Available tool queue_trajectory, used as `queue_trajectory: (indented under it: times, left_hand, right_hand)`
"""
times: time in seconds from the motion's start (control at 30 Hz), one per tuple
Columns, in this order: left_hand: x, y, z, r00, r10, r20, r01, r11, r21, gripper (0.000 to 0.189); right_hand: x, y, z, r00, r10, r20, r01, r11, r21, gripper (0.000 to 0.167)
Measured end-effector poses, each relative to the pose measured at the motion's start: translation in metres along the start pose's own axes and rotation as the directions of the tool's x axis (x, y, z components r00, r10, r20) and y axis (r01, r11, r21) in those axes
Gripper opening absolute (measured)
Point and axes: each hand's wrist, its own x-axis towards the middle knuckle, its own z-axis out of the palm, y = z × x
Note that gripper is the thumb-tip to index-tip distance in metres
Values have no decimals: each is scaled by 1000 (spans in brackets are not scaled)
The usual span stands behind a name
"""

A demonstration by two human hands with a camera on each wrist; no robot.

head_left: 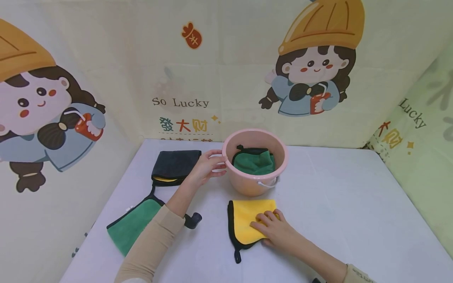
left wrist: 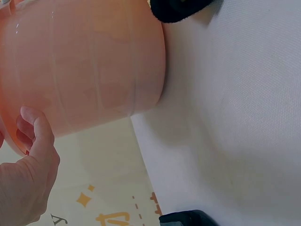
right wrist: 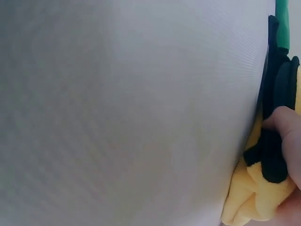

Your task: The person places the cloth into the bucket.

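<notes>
A pink bucket (head_left: 249, 184) stands at the back middle, with a folded green cloth (head_left: 253, 163) inside. My left hand (head_left: 209, 167) holds its left rim, fingers spread in the head view and bent at the tips in the left wrist view. In front of the bucket lies a folded yellow towel (head_left: 245, 222) with black edging and a loop. My right hand (head_left: 279, 232) grips its right side; the right wrist view shows the thumb (right wrist: 282, 120) tucked against the dark edge. Some fingers of this hand are hidden there.
A folded dark towel (head_left: 177, 163) lies left of the bucket. Nearer, a green towel (head_left: 134, 228) with black edging is partly under my left forearm, and a small black object (head_left: 192, 221) shows beside the sleeve. Printed cloth walls (head_left: 226, 78) stand around the white table (head_left: 347, 196).
</notes>
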Motion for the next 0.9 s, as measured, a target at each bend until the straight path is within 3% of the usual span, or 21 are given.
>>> queue_trajectory:
  times: [0.4,0.67,0.9]
  left_hand:
    - [3,-2,-1,1000,-19,-14,19,1000,-6,39]
    - [2,-1,-1,1000,-23,-15,23,1000,-3,40]
    - [2,0,-1,1000,-11,-5,11,1000,4,40]
  right_hand:
    - [0,10,-8,990,-33,-137,30,999,-22,48]
    - [-3,17,-31,962,-74,-264,65,997,-42,53]
    - [-4,21,-55,941,-86,-328,62,995,-83,58]
